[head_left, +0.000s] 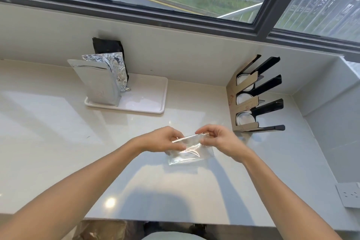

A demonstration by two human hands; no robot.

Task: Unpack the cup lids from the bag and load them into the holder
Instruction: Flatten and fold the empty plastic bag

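Note:
A clear plastic bag (190, 154) lies on the white counter, its top edge lifted. My left hand (165, 139) pinches the bag's upper left edge. My right hand (218, 138) pinches the upper right edge. I cannot make out any lids inside the bag. The holder (243, 107), cardboard with black dividers, stands at the right against the wall. White round lids (244, 118) sit in its three slots.
A white tray (153, 101) at the back holds a silver foil pouch (101, 82) and a crumpled foil bag (116, 68). A window runs along the back wall. A wall socket (348, 195) is at the right. The counter's front edge is near my body.

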